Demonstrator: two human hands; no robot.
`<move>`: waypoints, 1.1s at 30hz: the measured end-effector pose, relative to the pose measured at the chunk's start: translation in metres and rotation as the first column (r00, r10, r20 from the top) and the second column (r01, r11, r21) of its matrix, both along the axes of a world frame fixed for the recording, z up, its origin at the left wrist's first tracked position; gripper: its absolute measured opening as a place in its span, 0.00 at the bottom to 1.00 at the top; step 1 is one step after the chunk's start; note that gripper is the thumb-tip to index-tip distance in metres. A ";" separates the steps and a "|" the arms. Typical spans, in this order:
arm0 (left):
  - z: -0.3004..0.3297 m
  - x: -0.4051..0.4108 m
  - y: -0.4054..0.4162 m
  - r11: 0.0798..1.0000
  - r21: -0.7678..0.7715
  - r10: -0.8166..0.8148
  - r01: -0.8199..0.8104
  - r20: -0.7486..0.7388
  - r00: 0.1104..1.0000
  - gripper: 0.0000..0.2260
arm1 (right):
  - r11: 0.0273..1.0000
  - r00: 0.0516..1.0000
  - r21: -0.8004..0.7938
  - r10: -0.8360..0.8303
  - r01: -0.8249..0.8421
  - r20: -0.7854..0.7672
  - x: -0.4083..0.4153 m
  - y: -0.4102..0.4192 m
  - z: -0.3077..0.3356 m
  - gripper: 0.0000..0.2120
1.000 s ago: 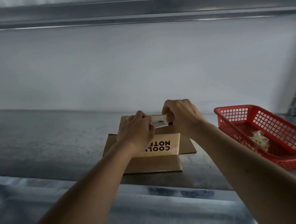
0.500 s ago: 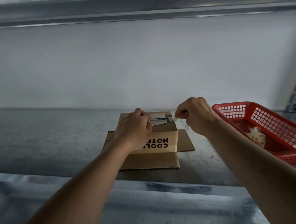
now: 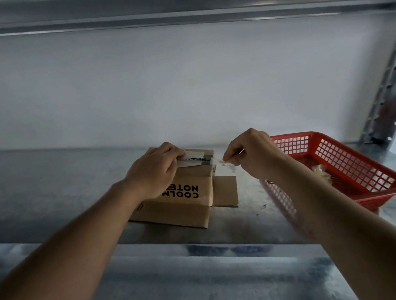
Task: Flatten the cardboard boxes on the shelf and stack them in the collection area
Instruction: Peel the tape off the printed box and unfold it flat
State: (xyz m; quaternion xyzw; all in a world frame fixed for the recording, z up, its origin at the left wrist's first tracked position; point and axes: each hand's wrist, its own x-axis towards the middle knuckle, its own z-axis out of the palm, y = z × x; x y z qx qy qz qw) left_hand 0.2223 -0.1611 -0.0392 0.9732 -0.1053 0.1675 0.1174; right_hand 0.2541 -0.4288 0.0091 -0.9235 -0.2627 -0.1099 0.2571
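So over at 9 o'clock of the scene it's just bare metal shelf (image 3: pixel 43 188), grey and a bit scuffed, with the white back wall (image 3: pixel 181 80) behind it. Dead centre sits the cardboard box (image 3: pixel 188 197), small, brown, black lettering upside down to the camera, one side flap (image 3: pixel 226 190) splayed flat on the shelf at its 3 o'clock. The left hand (image 3: pixel 154 171) is planted on the box's top at about 11 o'clock of the box, fingers curled down over the far top edge and pressing it, thumb side toward the label (image 3: pixel 194 158) stuck on top. Right next to that, at the box's 1 o'clock corner, a strip of clear tape (image 3: pixel 220 162) runs off the box out to the right hand (image 3: pixel 252 157). That hand is clenched with thumb and forefinger pinching the tape's loose end, hovering just off the box, not touching the cardboard itself. Further out at 3 o'clock is a red plastic basket (image 3: pixel 364 168) with some crumpled clear stuff in it, partly behind the right forearm.
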 end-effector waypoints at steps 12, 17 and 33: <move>-0.004 0.007 -0.004 1.000 -0.005 0.022 -0.022 0.004 1.000 0.16 | 0.999 0.994 -0.027 -0.042 0.045 0.097 -0.001 0.013 -0.007 0.11; -0.003 0.008 -0.005 0.999 -0.016 0.030 -0.031 -0.025 0.999 0.16 | 0.983 0.995 0.171 -0.082 0.071 0.057 0.000 0.025 -0.017 0.08; 0.020 0.009 -0.064 0.969 0.109 0.237 -0.221 -0.169 0.957 0.13 | 0.645 0.792 0.635 0.075 0.425 -0.606 0.002 0.034 -0.043 0.06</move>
